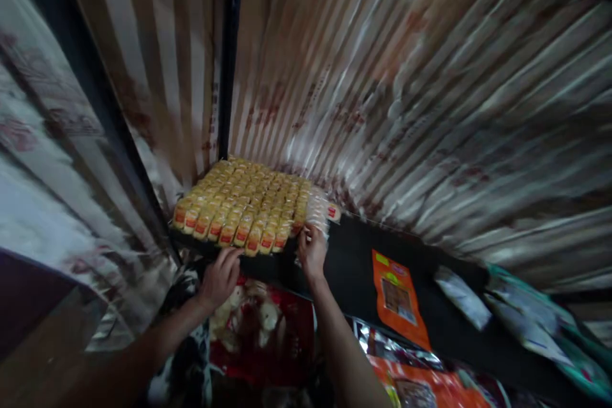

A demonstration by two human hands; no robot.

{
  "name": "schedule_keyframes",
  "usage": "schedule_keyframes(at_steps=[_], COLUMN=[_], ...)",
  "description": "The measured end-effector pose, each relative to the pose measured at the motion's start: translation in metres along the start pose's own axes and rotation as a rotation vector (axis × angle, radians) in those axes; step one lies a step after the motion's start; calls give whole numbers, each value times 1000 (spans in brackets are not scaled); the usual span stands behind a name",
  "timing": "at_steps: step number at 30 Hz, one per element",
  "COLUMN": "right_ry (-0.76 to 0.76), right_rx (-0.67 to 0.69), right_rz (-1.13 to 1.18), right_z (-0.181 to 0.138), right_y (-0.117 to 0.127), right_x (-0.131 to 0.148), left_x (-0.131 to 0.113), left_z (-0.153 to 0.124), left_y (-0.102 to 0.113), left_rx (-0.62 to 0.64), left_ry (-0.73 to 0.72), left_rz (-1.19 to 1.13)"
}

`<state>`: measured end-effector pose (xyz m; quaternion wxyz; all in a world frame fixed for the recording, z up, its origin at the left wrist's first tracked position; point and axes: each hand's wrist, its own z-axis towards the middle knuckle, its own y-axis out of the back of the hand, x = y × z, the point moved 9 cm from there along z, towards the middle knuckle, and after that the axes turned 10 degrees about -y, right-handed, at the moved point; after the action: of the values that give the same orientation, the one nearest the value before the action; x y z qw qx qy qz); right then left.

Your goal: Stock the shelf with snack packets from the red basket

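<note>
Small yellow wrapped snack packs (248,204) with red labels lie in close rows on a black shelf (349,248). At the right end of the rows is a strip of small white packs (317,207). My right hand (313,248) has its fingers closed at the near end of this white strip. My left hand (222,275) is at the front edge of the yellow packs, fingers reaching forward and slightly bent, with nothing visible in them. Beside the white strip lies a single pack with a red label (333,211).
An orange food pouch (400,296) lies on the shelf to the right, with a white packet (463,298) and green-and-white bags (530,319) beyond it. Below are a red bag (268,331) and more orange pouches (425,389). Striped sheeting (382,89) and a dark post (230,57) stand behind.
</note>
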<state>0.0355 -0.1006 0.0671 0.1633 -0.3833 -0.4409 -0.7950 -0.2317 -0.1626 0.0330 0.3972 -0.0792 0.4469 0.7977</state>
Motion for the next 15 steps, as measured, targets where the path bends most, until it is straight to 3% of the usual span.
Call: schedule_keyframes(at_steps=[5,10,15], right_ry=[55,86,72], right_rx=[82,132,127], right_rz=[-227,-410,-369], right_z=[25,28,25], right_y=[-15,-18,-12], right_x=[8,16,14], left_x=[-48,-50,-45], left_z=[4,10,16], left_y=[-51,-73,-80], left_rx=[122,147,185], left_ry=[-44,32,51], left_rz=[-165,-253,-266])
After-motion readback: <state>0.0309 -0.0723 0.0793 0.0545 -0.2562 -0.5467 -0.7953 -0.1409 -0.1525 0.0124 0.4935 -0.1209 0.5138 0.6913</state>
